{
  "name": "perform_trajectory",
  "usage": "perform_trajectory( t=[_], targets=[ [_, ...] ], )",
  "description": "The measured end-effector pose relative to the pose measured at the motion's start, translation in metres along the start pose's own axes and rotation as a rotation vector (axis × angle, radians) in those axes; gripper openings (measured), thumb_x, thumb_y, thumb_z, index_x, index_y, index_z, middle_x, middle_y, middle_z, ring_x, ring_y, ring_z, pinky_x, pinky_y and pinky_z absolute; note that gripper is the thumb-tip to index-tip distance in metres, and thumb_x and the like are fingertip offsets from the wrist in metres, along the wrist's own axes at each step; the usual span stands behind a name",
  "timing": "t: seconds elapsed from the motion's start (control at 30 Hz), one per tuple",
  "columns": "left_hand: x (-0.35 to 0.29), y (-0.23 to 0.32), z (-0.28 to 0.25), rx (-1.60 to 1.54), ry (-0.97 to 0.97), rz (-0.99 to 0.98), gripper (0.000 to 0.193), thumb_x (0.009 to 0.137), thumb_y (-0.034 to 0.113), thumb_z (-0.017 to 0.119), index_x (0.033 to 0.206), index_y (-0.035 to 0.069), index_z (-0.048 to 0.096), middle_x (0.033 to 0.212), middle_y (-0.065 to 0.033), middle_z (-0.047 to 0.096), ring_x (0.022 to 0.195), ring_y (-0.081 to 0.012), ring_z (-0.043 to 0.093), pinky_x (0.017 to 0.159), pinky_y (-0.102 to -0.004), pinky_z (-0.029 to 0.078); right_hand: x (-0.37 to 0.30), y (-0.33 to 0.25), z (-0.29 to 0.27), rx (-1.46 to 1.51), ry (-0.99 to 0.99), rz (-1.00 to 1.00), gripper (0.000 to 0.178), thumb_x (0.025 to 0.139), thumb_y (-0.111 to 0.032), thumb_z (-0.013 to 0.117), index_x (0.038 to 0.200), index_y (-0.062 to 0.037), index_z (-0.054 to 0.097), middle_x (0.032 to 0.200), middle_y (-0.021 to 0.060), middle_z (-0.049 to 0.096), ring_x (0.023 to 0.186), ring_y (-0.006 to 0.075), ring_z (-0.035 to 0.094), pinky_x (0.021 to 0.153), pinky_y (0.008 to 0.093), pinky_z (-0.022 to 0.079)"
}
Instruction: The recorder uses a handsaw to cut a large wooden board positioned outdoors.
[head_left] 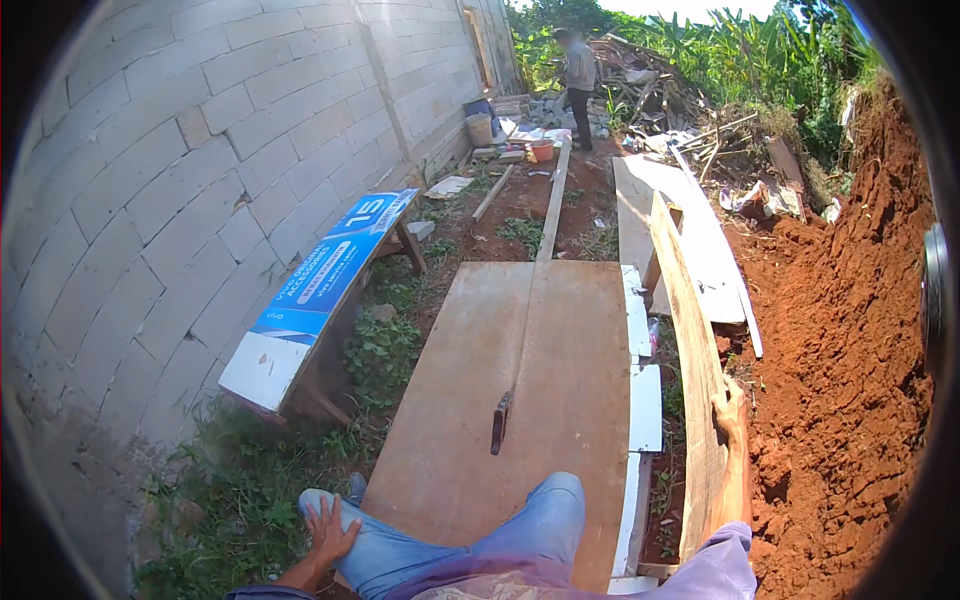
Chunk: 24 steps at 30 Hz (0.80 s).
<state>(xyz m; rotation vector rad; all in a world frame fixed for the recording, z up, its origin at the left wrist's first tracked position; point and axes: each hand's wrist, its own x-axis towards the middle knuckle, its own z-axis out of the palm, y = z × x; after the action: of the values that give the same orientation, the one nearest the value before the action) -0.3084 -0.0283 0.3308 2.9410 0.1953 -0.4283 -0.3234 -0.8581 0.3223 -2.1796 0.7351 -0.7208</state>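
Observation:
A long, pale wooden plank (688, 350) with a rough edge stands lengthwise along the right side of a brown plywood work surface (450, 350). My right hand (732, 408) grips the plank's outer edge, fingers curled at a notch in it. On my left knee lies my left hand (330, 530), fingers spread and holding nothing. A dark, narrow, blade-like piece (500, 425) sticks up from the plywood in front of me, in line with a straight seam running away from me.
A bench topped with a blue printed panel (330, 265) stands left, near the grey block wall (200, 150). White boards (645, 405) edge the plywood. Heaped red soil (840, 400) rises at right. Farther off are a long batten (555, 200), an orange bucket (542, 150), a standing person (578, 85) and piled scrap wood (650, 85).

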Motion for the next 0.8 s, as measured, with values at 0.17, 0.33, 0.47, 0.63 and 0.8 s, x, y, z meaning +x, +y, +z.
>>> perform_trajectory(
  t=[0.17, 0.33, 0.47, 0.63, 0.8],
  targets=[
    [-0.023, -0.004, -0.009, 0.008, -0.08, 0.122, 0.09, 0.091, 0.065, 0.049, 0.159, 0.012, 0.021, 0.163, -0.0138, 0.025, 0.15, -0.0488, -0.003, 0.11, -0.0755, -0.006, 0.015, -0.004, 0.026, -0.047, -0.018, 0.032, 0.053, 0.084, -0.007, 0.059, 0.136, -0.0012, 0.055, 0.122, 0.0208, 0.067, 0.11, 0.0326, 0.064, 0.097, 0.0425, 0.049],
    [-0.014, -0.005, -0.003, 0.093, -0.054, 0.225, 0.083, 0.093, 0.068, 0.045, 0.158, 0.02, 0.025, 0.161, -0.0086, 0.032, 0.15, -0.048, 0.007, 0.11, -0.0771, -0.002, 0.005, 0.028, 0.006, -0.018, -0.149, -0.007, 0.048, 0.084, -0.009, 0.059, 0.13, 0.0028, 0.059, 0.119, 0.0202, 0.067, 0.107, 0.0329, 0.064, 0.095, 0.0434, 0.049],
    [-0.03, -0.024, 0.001, 0.249, -0.21, 0.502, 0.084, 0.093, 0.073, 0.035, 0.159, 0.022, 0.024, 0.161, -0.0078, 0.031, 0.152, -0.0405, 0.012, 0.115, -0.0722, 0.0, 0.016, 0.034, 0.009, -0.069, -0.202, -0.065, 0.049, 0.089, -0.01, 0.06, 0.136, 0.0008, 0.054, 0.124, 0.022, 0.064, 0.111, 0.0357, 0.061, 0.097, 0.044, 0.047],
    [-0.029, -0.022, 0.002, 0.238, -0.34, 0.57, 0.078, 0.095, 0.064, 0.039, 0.158, 0.021, 0.026, 0.157, -0.0092, 0.039, 0.15, -0.0372, 0.023, 0.12, -0.0626, 0.008, 0.036, 0.092, 0.003, -0.095, -0.269, -0.155, 0.05, 0.094, -0.02, 0.061, 0.137, 0.0032, 0.052, 0.129, 0.0222, 0.062, 0.117, 0.0329, 0.059, 0.1, 0.0406, 0.045],
    [-0.009, -0.016, 0.008, 0.193, -0.245, 0.617, 0.069, 0.096, 0.055, 0.043, 0.156, 0.02, 0.033, 0.144, -0.0136, 0.054, 0.142, -0.0343, 0.038, 0.119, -0.0597, 0.012, 0.061, 0.124, -0.027, -0.143, -0.237, -0.216, 0.049, 0.098, -0.029, 0.063, 0.135, 0.0017, 0.056, 0.113, 0.0182, 0.067, 0.098, 0.0295, 0.061, 0.088, 0.038, 0.048]
  ],
)
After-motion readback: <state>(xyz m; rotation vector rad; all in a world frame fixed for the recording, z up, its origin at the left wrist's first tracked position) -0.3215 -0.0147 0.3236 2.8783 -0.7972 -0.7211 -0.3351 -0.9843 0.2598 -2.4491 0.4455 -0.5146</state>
